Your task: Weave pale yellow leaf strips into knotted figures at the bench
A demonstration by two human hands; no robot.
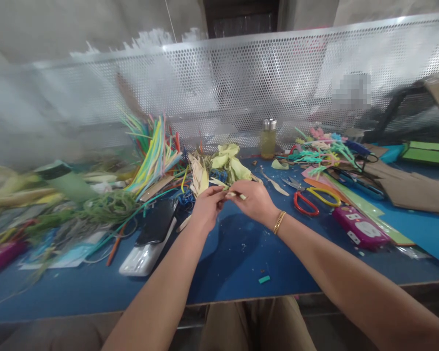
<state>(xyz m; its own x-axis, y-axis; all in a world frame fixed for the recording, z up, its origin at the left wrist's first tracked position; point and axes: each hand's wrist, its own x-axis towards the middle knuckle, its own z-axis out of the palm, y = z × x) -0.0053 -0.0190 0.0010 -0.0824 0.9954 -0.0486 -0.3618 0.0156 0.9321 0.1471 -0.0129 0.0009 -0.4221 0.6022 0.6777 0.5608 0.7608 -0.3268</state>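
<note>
Over the blue tabletop (234, 258), my left hand (208, 209) and my right hand (254, 202) meet at the fingertips. Both pinch a thin pale green strip (243, 196); its end pokes out between the fingers of my right hand, and much of it is hidden. Just beyond the fingers lie pale green, leaf-like husk pieces (231, 163) and a dry beige husk (197, 173). To the right of my right hand rest red-and-yellow-handled scissors (307, 202), blades partly apart.
A bundle of coloured pipe cleaners (151, 161), a black phone (157, 222) on a white device (142, 258) and green strands (113, 209) crowd the left. Right are a magenta case (360, 226), craft flowers (325, 151) and cardboard (409, 185). A bottle (268, 141) stands behind, before a perforated metal panel (241, 83).
</note>
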